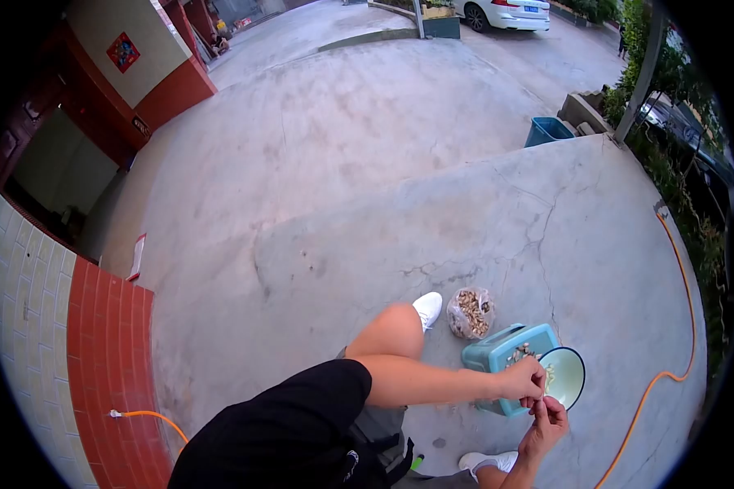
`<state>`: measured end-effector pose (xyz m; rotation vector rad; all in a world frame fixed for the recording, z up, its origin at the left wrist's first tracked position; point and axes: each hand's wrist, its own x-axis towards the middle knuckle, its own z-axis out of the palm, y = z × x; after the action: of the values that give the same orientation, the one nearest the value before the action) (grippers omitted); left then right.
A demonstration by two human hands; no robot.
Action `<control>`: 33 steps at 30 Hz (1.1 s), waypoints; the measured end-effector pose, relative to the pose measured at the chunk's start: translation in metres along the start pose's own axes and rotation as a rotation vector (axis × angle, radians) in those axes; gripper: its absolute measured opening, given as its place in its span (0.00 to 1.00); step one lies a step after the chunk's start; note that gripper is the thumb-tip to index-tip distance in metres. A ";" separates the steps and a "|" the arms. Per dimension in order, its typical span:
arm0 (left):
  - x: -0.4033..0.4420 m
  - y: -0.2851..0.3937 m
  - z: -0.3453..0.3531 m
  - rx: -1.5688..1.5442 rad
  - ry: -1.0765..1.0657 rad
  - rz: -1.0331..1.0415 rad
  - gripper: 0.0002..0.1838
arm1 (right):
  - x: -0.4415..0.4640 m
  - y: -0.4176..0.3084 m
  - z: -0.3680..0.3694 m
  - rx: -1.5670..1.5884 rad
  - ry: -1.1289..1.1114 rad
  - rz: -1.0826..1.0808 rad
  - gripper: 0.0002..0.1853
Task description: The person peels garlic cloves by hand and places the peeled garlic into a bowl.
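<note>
My left hand (523, 381) is closed in a pinch, close above a light-blue plastic stool (483, 356) and the near edge of a bowl. My right hand (544, 425) meets it fingertip to fingertip, also pinched. Whatever small thing lies between the fingers is too small to make out. The pale bowl (569, 371) with a dark rim sits tilted at the stool's right side and holds several small whitish pieces (550, 376). Small brownish pieces (520, 353) lie on the stool top. Beside the stool, a clear plastic bag (470, 313) stands open, full of brown pieces.
My white shoes (427, 310) flank the stool on cracked concrete (367, 196). An orange hose (651, 383) runs along the right. Farther off are a blue bin (549, 130), a white car (506, 15) and a seated person (218, 42). A brick wall (110, 359) borders the left.
</note>
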<state>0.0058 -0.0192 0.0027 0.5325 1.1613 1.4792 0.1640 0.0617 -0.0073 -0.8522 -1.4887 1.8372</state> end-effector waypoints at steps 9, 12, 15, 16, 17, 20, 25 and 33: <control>0.002 0.000 -0.003 -0.141 -0.027 -0.112 0.05 | 0.002 0.002 -0.004 0.077 -0.076 -0.023 0.05; 0.001 -0.001 -0.002 -0.182 -0.040 -0.136 0.05 | 0.002 0.001 -0.004 0.091 -0.082 -0.050 0.05; 0.000 0.001 -0.003 -0.163 -0.056 -0.113 0.05 | 0.001 0.000 -0.002 0.105 -0.092 -0.068 0.05; -0.003 0.005 -0.001 -0.172 -0.058 -0.108 0.05 | 0.000 0.000 -0.004 0.100 -0.088 -0.062 0.05; -0.004 0.007 0.001 -0.187 -0.058 -0.103 0.04 | -0.001 0.000 -0.006 0.095 -0.093 -0.061 0.05; -0.005 0.011 0.003 -0.143 -0.043 -0.038 0.06 | 0.002 0.004 -0.005 0.080 -0.061 -0.058 0.06; 0.001 0.005 -0.001 -0.051 -0.046 0.006 0.04 | 0.005 0.006 -0.004 0.042 -0.024 -0.006 0.07; 0.000 0.007 -0.005 -0.056 -0.050 0.001 0.06 | 0.006 0.007 -0.002 0.128 -0.081 0.035 0.06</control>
<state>-0.0017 -0.0202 0.0064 0.5286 1.0776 1.4875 0.1615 0.0662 -0.0154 -0.7551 -1.3956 1.9908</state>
